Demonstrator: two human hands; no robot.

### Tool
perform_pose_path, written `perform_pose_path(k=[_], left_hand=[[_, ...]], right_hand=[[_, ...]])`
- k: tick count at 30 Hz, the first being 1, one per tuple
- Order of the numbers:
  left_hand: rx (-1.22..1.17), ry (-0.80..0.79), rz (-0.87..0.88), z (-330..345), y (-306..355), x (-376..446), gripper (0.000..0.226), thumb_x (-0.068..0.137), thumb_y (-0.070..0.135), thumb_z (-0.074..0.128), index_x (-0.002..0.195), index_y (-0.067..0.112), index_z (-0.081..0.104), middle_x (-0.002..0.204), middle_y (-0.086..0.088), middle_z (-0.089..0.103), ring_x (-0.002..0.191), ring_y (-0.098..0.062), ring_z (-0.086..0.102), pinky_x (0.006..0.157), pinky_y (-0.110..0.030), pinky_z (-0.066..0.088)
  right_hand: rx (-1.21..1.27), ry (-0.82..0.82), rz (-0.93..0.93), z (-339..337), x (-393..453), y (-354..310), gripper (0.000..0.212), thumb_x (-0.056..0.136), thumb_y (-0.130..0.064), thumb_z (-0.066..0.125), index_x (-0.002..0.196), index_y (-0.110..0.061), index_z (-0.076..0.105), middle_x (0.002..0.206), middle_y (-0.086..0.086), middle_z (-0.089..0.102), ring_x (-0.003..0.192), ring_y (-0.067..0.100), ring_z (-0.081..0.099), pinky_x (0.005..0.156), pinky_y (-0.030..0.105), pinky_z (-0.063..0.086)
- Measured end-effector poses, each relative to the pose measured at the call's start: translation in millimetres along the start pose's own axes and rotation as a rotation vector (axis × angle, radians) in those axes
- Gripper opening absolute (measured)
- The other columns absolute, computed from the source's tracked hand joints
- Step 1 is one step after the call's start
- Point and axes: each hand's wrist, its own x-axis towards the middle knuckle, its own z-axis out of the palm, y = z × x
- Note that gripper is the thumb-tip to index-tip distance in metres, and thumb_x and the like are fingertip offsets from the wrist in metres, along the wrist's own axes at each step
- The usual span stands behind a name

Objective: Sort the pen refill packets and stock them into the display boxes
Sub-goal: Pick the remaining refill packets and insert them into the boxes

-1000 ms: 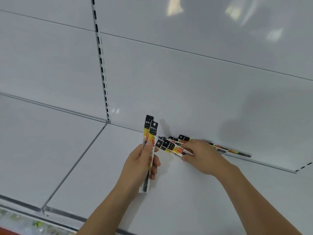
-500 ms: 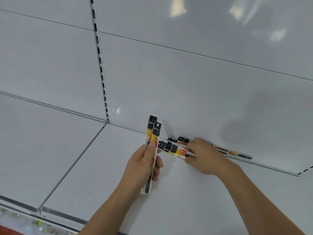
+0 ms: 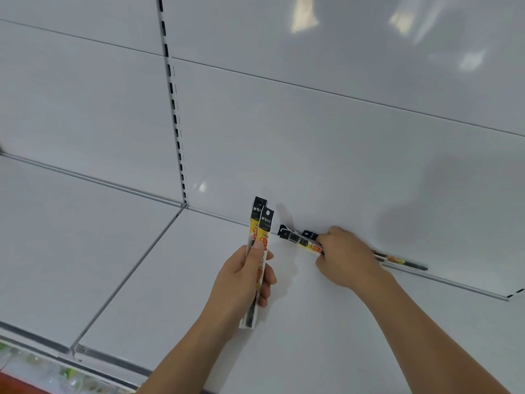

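My left hand (image 3: 245, 280) grips two long pen refill packets (image 3: 262, 223) upright, their black and yellow tops sticking up past my thumb. My right hand (image 3: 345, 258) lies over a small pile of similar packets (image 3: 298, 239) at the back of the white shelf (image 3: 170, 280), its fingers curled round a few of them. The packets' black ends poke out to the left of that hand. More packets (image 3: 397, 260) lie along the back wall to its right. No display boxes are in view.
The shelf runs against a white back panel (image 3: 312, 152) with a slotted upright (image 3: 176, 123). A seam separates it from a neighbouring shelf (image 3: 71, 237) on the left. The front edge rail (image 3: 108, 362) is at the lower left, with blurred goods below.
My right hand has slid right along the back wall with the packets under it. My left hand has kept its two packets upright and stayed in about the same place.
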Motion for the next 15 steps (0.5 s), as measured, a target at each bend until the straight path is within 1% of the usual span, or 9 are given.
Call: perform_pose_path(k=[4,6,8,10,13,15], left_hand=[[0.002,0.008,0.002,-4,0,0,0.046,0.106,0.054,0.044,0.108,0.014,0.066,0.077,-0.008,0.071,0.058,-0.021,0.058,0.056,-0.033,0.050],[0.002,0.007,0.005,-5,0,0,0.046,0.107,0.053,0.044,0.108,0.013,0.066,0.077,-0.007,0.071,0.058,-0.021,0.057,0.055,-0.033,0.050],[0.000,0.002,0.006,-5,0,-1,0.046,0.107,0.054,0.044,0.108,0.013,0.066,0.077,-0.007,0.070,0.058,-0.021,0.057,0.055,-0.033,0.049],[0.006,0.002,0.008,-6,-1,-2,0.047,0.107,0.054,0.043,0.108,0.013,0.065,0.077,-0.008,0.071,0.058,-0.022,0.058,0.056,-0.033,0.050],[0.012,-0.004,0.008,-6,-2,-3,0.046,0.107,0.053,0.043,0.108,0.013,0.065,0.078,-0.009,0.071,0.058,-0.021,0.058,0.056,-0.033,0.050],[-0.002,-0.013,0.008,-8,-2,-4,0.046,0.107,0.054,0.043,0.109,0.013,0.065,0.079,-0.009,0.071,0.059,-0.021,0.058,0.056,-0.033,0.051]], right_hand=[[-0.062,0.094,0.057,8,0,-7,0.019,0.092,-0.017,0.054,0.103,-0.018,0.070,0.105,0.004,0.053,0.101,0.028,0.059,0.073,0.037,0.055],[-0.080,0.105,0.085,9,0,-12,0.019,0.093,-0.018,0.055,0.103,-0.020,0.071,0.106,0.004,0.053,0.100,0.027,0.059,0.070,0.035,0.054],[-0.125,0.124,0.103,9,2,-16,0.020,0.093,-0.017,0.056,0.104,-0.021,0.072,0.107,0.003,0.054,0.100,0.026,0.059,0.067,0.033,0.050],[-0.176,0.162,0.111,11,1,-20,0.020,0.090,-0.013,0.059,0.101,-0.021,0.074,0.105,0.004,0.055,0.099,0.027,0.059,0.065,0.033,0.044],[-0.185,0.215,0.149,13,-5,-23,0.012,0.079,-0.005,0.070,0.087,-0.014,0.075,0.097,0.009,0.057,0.088,0.031,0.060,0.063,0.035,0.038],[-0.143,0.316,0.150,10,-9,-19,0.009,0.078,-0.004,0.074,0.085,-0.009,0.073,0.094,0.012,0.056,0.081,0.033,0.058,0.060,0.036,0.041]])
